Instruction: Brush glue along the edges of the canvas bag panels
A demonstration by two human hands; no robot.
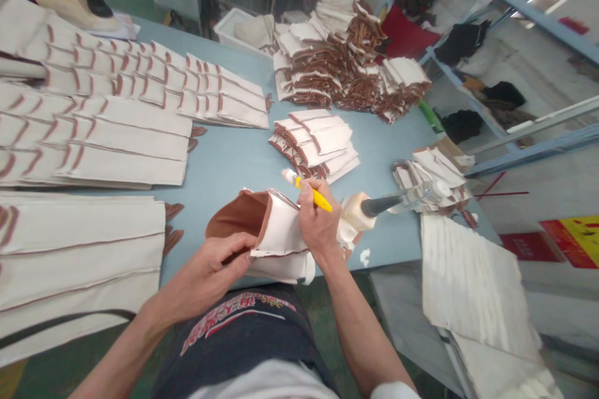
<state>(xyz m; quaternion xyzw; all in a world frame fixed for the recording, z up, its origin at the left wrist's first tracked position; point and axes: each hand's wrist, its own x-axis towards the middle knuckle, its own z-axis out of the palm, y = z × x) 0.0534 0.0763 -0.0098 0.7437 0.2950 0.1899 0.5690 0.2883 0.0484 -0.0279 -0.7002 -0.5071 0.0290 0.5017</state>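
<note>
My left hand pinches the near edge of a folded leather piece, white on its outer face and brown inside. The piece gapes on its left, showing the brown lining. Closed round a yellow-handled brush, my right hand rests at the right part of the piece. White paste coats the brush tip, which points up and left above the table. Just right of that hand stands a cream-coloured pot with a dark neck or handle leaning out of it. Beneath lie more white layers, partly hidden.
Overlapping rows of white, brown-edged pieces cover the table's left side. Beyond my hands sit a small stack and a taller pile. A white bin stands behind; a blue metal rack is at the right.
</note>
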